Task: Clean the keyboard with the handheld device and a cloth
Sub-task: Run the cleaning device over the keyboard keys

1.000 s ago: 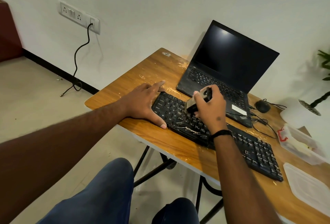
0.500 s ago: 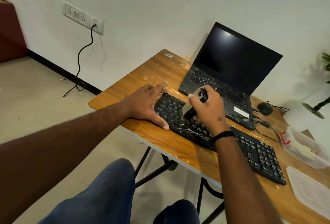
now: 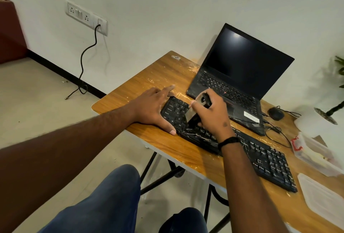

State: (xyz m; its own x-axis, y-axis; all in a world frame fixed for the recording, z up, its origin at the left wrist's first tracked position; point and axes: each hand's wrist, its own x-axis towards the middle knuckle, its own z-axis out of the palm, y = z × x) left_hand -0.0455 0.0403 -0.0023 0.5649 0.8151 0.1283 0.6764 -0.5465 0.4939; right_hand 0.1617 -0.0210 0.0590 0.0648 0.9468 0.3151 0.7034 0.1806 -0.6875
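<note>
Handheld device (image 3: 197,109) now further left along keyboard (image 3: 260,155), gripped in right hand (image 3: 212,115); left hand (image 3: 152,108) flat.

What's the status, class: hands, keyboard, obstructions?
Left hand flat, steadying keyboard end. Right hand grips handheld device on the keys. No cloth visible. Nothing blocking.

Left hand (image 3: 152,108) lies flat, fingers (image 3: 168,89) spread and straight, arm reaching forward. Right hand (image 3: 214,115) is curled tight, wrist bent downward, a black band round it.
</note>
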